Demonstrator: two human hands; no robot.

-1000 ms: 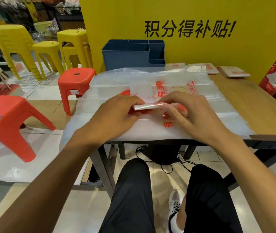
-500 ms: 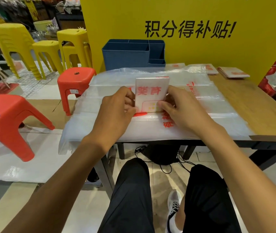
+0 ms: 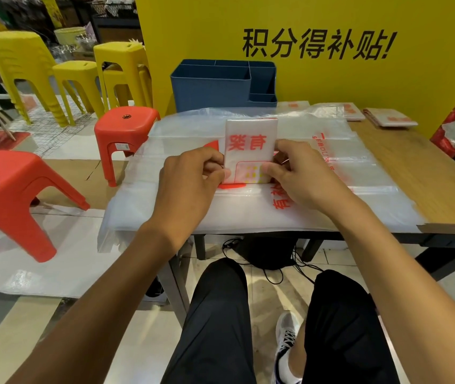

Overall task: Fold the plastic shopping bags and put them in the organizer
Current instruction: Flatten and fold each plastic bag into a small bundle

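Left hand (image 3: 190, 178) and right hand (image 3: 298, 173) fingers clamped on folded bag (image 3: 250, 145), held upright above desk (image 3: 428, 184); organizer (image 3: 212, 87) behind it. Flat bags (image 3: 248, 214) underneath.

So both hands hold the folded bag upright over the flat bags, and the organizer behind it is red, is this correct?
Not quite: the organizer is blue, as the head view shows. The rest stands: left hand and right hand hold the folded bag upright over the flat bags.

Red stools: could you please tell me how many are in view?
2. One red stool stands just off the table's far left corner; the other red stool is nearer, at the left frame edge, partly cut off. More may be hidden outside the frame.
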